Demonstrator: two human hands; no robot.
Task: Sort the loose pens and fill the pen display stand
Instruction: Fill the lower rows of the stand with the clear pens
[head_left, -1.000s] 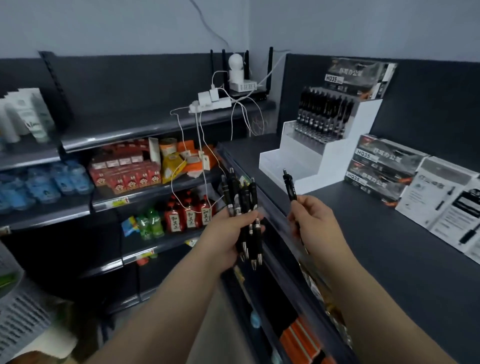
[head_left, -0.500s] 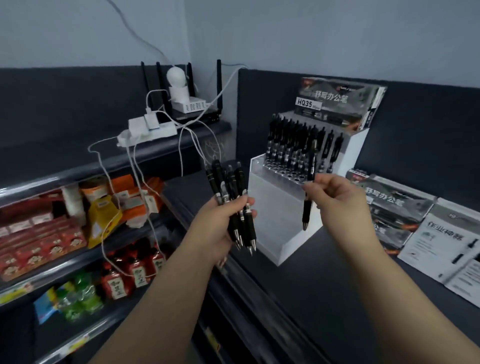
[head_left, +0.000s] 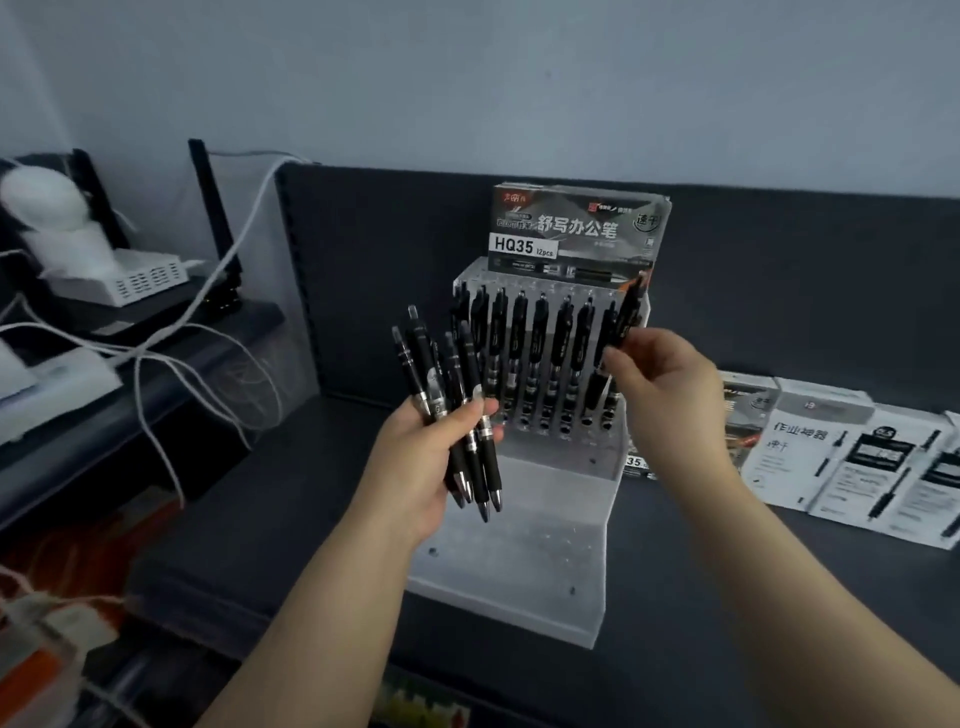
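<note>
While the left hand (head_left: 441, 457) grips a fanned bundle of black retractable pens (head_left: 460, 384), the right hand (head_left: 660, 379) pinches a single black pen (head_left: 621, 322) at the clear acrylic stepped display stand (head_left: 550, 525).

Both hands are apart, in front of the stand, which sits on the dark grey table (head_left: 234, 519). The bundle points tips down. The single pen is tilted, tip down, over the right end of the stand's upper tier, beside a row of upright black pens (head_left: 540, 353) standing in its holes. A grey printed pen box marked HQ35 (head_left: 576, 228) stands on top of the stand, and white printed packets (head_left: 857, 467) lie to its right.
</note>
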